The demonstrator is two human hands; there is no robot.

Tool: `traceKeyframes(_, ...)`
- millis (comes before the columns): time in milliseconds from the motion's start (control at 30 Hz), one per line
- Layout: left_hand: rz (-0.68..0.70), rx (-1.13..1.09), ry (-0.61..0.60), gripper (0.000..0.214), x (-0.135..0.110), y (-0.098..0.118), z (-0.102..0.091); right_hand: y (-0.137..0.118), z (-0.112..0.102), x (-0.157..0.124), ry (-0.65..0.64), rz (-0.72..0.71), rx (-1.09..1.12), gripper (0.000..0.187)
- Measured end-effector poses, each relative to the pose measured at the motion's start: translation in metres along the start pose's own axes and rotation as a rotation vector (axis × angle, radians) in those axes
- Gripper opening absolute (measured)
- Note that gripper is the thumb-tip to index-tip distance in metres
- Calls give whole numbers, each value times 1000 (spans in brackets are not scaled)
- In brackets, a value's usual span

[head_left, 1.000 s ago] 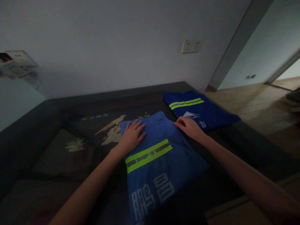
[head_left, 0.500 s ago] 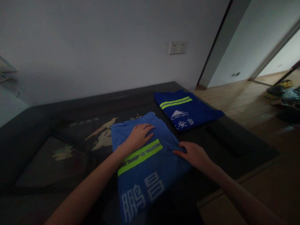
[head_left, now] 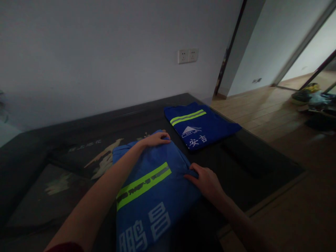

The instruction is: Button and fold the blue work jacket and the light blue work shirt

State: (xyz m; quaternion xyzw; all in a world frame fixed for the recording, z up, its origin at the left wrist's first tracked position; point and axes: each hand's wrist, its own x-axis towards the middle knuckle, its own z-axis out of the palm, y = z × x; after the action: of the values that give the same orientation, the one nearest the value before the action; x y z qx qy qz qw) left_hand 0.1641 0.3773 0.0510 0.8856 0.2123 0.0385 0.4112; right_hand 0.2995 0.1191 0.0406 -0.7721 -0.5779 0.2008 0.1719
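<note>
A folded blue work shirt (head_left: 157, 185) lies in front of me, with a yellow-green reflective band across it and large pale characters near its lower end. My left hand (head_left: 156, 139) is at the shirt's far right corner, thumb and fingers close together on the cloth there. On the shirt's right edge, my right hand (head_left: 206, 180) pinches a bit of fabric between thumb and fingers. Beyond it lies a second folded garment (head_left: 199, 126), darker blue, with a reflective band and white "CEVA" lettering; neither hand touches it.
Both garments rest on a dark tabletop (head_left: 244, 164) with a pale bird-and-flower picture at its left. A pale wall with a double socket (head_left: 187, 56) rises behind. Wooden floor (head_left: 258, 108) lies to the right, with a heap of things (head_left: 315, 99) on it.
My left hand has moved from the middle of the shirt above the band to its far corner and closed there. My right hand still grips the right edge. The view has shifted slightly right.
</note>
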Motion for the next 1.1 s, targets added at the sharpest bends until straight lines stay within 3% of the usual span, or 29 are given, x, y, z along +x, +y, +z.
traceKeyframes(133,-31,-47,38,26,-5,0,-1,1,-1,0,-32,9,-50,26)
traceKeyframes(333,-26,107,206,34,0,-8,5,-3,-3,0,-66,-6,-81,39)
traceKeyframes(500,-52,137,88,41,2,-13,4,-6,-5,2,-40,1,-41,50)
traceKeyframes(700,-124,-113,-42,36,-11,-10,-11,0,1,3,27,-62,29,25)
traceKeyframes(800,-126,-104,21,30,-12,-12,-8,2,3,3,46,-53,43,18)
traceKeyframes(1100,-98,343,274,16,-4,-21,20,7,4,3,80,-1,117,12)
